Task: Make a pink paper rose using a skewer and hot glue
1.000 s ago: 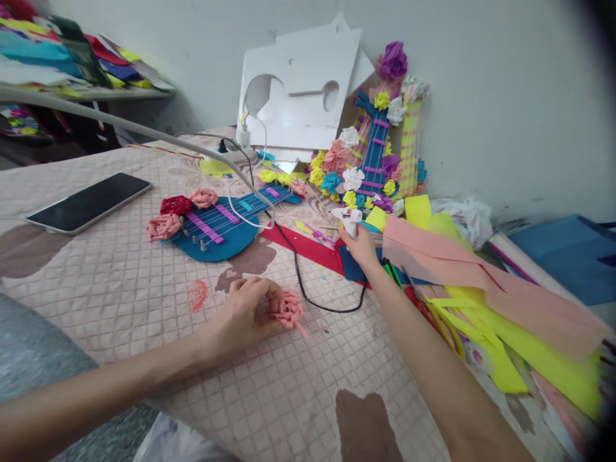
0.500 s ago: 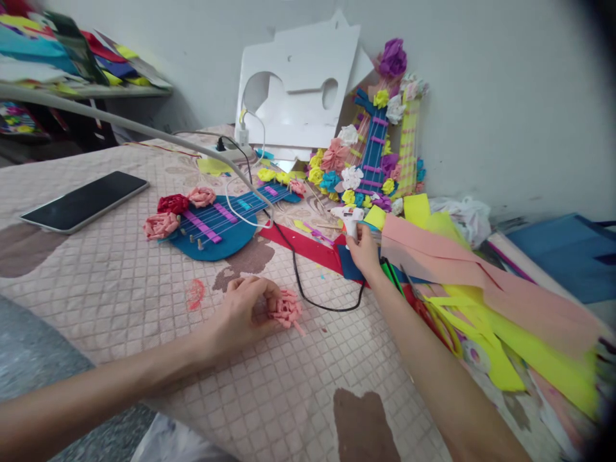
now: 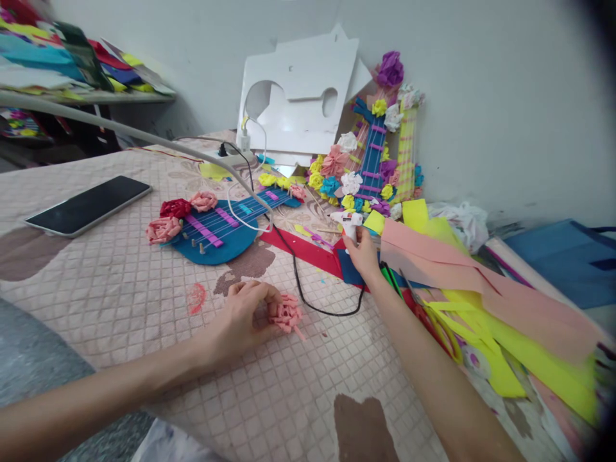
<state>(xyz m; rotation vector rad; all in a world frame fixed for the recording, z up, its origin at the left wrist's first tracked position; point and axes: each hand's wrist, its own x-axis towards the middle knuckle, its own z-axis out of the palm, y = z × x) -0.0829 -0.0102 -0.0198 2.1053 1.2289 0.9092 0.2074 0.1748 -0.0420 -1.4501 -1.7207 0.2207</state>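
Between the thumb and fingers of my left hand [image 3: 245, 317] is a pink paper flower [image 3: 287, 314], held low over the quilted tablecloth [image 3: 269, 391]. My right hand [image 3: 364, 255] is closed around the handle of a white glue gun [image 3: 348, 222], whose nozzle points left. A black cord [image 3: 332, 314] loops over the cloth below it. Beyond my left hand lies a flat blue paper guitar [image 3: 216, 247] with strings, purple strips, and red and pink flowers at its left end. A red strip [image 3: 308, 251] lies between the guitar and my right hand.
A phone [image 3: 89, 205] lies at the left. Pink sheets [image 3: 433, 253], yellow strips [image 3: 520, 346] and scissors [image 3: 445, 333] crowd the right side. Decorated guitars [image 3: 373, 154] and white cut-out boards [image 3: 303, 70] lean on the wall. A pale cable [image 3: 158, 138] crosses the upper left.
The whole view has shifted slightly, so things sit a little lower in the picture. Both hands keep their holds on the flower and the glue gun.
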